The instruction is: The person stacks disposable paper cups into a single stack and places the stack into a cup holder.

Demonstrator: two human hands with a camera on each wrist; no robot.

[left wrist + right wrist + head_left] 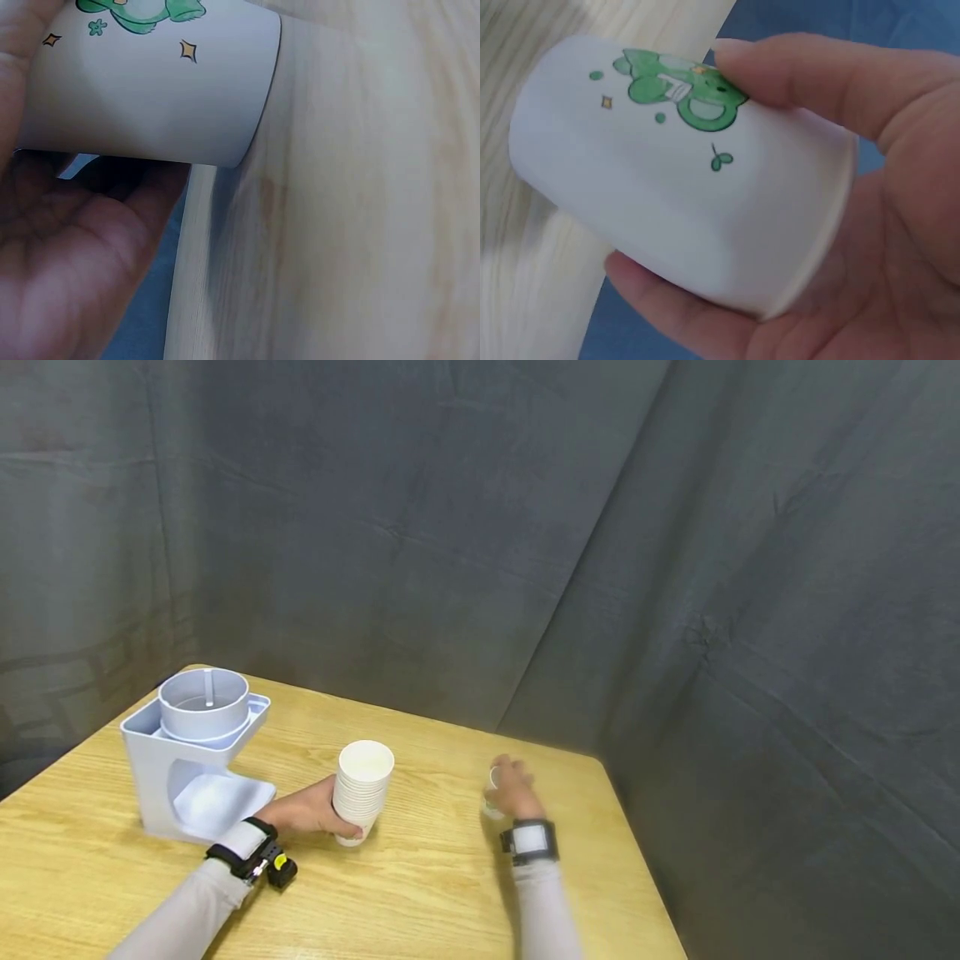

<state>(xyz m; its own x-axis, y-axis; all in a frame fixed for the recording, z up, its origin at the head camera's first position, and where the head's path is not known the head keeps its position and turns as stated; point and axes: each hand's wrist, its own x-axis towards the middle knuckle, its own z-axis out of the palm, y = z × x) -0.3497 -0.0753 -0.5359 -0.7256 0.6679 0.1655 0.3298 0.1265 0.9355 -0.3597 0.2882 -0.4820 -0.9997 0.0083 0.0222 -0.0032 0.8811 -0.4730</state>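
Observation:
My left hand (318, 807) grips a tall stack of white paper cups (363, 785) from its left side, mouths upward. In the left wrist view, the lowest cup (150, 105) shows a green cartoon print and small orange stars, its base close to the wood. Whether it touches the table is unclear. Over the right part of the table, my right hand (513, 787), blurred in the head view, holds a single paper cup (682, 195) between thumb and fingers. A green cartoon animal is printed on that cup's side. The hand partly covers it in the head view.
A white plastic stand (153, 777) with a round open container (204, 718) on top stands on the table's left side, beside my left forearm. The wooden table (427, 893) ends at a dark grey curtain (390, 543) behind and to the right.

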